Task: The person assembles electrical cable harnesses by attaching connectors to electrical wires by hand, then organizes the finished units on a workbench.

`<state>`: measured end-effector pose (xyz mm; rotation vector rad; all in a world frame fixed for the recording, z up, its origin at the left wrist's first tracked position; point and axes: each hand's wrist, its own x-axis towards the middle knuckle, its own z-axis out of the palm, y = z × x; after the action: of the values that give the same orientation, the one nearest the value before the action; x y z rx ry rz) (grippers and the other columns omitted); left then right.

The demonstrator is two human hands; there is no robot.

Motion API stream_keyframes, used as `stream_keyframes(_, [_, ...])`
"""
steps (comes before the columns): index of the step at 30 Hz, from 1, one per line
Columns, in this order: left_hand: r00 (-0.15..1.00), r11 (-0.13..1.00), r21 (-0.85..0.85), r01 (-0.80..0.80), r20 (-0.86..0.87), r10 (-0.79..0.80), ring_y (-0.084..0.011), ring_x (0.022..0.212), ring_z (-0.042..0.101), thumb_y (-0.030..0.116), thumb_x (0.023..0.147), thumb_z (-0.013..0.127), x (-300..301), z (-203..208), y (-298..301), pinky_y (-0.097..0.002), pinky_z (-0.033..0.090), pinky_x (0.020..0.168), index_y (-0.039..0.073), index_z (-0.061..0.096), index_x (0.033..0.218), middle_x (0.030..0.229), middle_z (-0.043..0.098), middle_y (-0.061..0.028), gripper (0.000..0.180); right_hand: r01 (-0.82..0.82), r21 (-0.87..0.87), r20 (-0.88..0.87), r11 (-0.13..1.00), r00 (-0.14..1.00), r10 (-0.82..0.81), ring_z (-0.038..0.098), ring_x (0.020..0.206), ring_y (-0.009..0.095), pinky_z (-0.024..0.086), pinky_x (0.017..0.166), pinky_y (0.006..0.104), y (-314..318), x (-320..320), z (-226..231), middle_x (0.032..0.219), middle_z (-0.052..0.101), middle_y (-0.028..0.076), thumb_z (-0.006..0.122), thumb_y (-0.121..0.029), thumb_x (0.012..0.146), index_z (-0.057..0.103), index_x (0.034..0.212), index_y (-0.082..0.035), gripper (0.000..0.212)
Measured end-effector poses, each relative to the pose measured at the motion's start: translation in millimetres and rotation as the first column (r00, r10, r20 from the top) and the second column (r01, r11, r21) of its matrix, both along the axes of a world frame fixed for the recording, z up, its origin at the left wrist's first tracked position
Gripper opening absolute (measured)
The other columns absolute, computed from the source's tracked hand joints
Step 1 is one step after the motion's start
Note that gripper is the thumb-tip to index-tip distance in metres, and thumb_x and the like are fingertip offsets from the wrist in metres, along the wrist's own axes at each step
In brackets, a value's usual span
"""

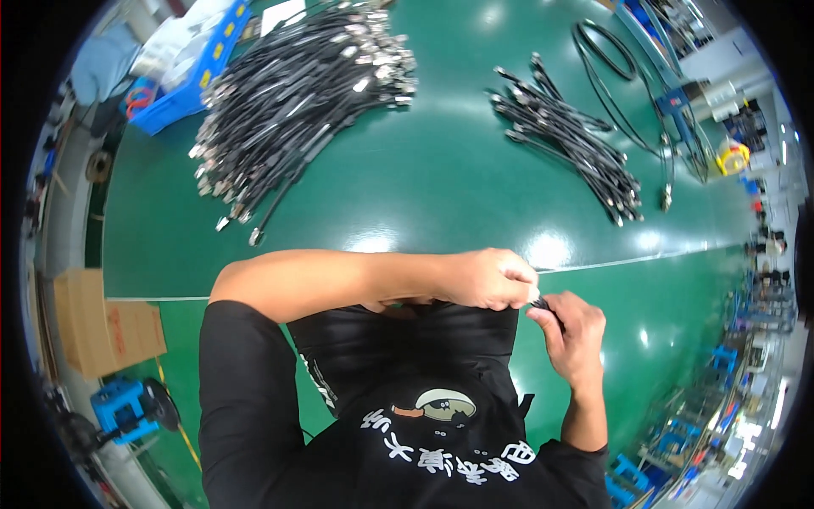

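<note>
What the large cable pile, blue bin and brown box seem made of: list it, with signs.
Cable pile: probably black rubber or plastic sheathing, slightly glossy; silvery ends, likely metal, catch bright glints.
Blue bin: likely plastic; smooth, evenly coloured wall.
Brown box: apparently cardboard; matte, flat tan panels.

Toward six o'clock, large white characters (434, 461) curve across a black shirt (479, 428), upside down in this view, around a cartoon print (445, 407). Near seven o'clock, small white marks (318, 380), perhaps lettering, show on dark cloth. Between eight and nine o'clock, a cardboard box (89, 318) bears reddish print, too blurred to read.
</note>
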<state>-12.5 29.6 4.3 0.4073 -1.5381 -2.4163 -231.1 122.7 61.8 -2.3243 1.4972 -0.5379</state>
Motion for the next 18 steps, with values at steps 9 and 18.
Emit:
stream_keyframes(9, [0.967,0.965,0.130,-0.227,-0.084,0.239,-0.0058,0.065,0.043,0.036,0.111,0.059,-10.5,-28.6,-8.8,-0.0254,0.037,0.058,0.005,0.061,0.089,0.076,0.051,0.0034,0.037,0.046,-0.141,-0.066,0.989,0.996,-0.056,0.066,0.065,0.034,0.051,0.061,0.0407,-58.3,-2.7,28.1,0.080,0.070,0.018,0.087,-0.014,0.086,0.075,0.093,0.002,0.021])
stream_keyframes(18, [0.978,0.725,-0.657,-0.207,-0.125,0.167,-0.0195,0.057,0.042,0.035,0.107,0.061,-13.1,-30.4,-7.3,-0.0432,0.038,0.059,0.001,0.056,0.076,0.060,0.047,-0.0084,0.045,-0.156,-0.327,-0.265,0.932,0.962,0.068,0.072,0.092,0.038,0.056,0.080,0.0431,-230.4,38.6,46.4,0.111,0.074,0.019,0.082,-0.013,0.089,0.076,0.111,0.001,0.026])
